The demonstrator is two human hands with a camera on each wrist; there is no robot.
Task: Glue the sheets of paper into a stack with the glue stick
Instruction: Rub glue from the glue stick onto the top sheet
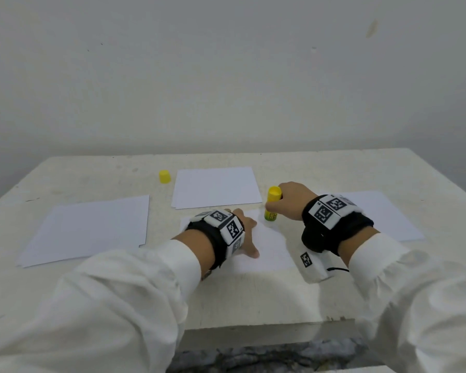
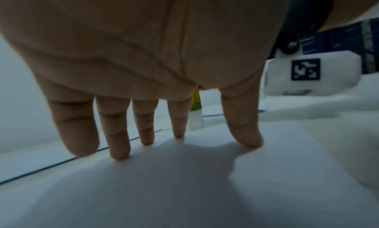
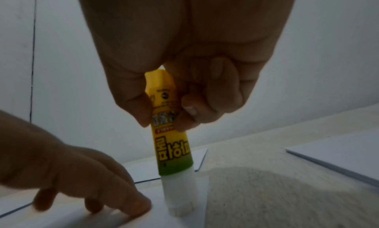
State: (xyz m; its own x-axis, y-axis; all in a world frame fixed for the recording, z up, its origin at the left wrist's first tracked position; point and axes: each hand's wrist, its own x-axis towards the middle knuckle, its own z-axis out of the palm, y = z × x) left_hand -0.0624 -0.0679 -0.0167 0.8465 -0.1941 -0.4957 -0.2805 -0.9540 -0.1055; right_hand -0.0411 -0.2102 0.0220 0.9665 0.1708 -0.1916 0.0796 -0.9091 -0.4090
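Pale desk (image 1: 334, 297) against a bare wall. Near sheet of paper (image 1: 269, 249) partly hidden under the wrists. Left hand (image 1: 244, 228) spread flat on it; right hand (image 1: 291, 199) grips upright glue stick (image 1: 272, 204), tip touching the sheet's far right corner. Cap (image 1: 164, 176) well apart.

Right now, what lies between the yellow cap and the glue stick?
In the head view, the far sheet of paper lies between the cap and the glue stick held by the right hand.

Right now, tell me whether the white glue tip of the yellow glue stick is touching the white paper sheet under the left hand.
Touching. The right wrist view shows the glue tip pressed down onto the sheet, no gap.
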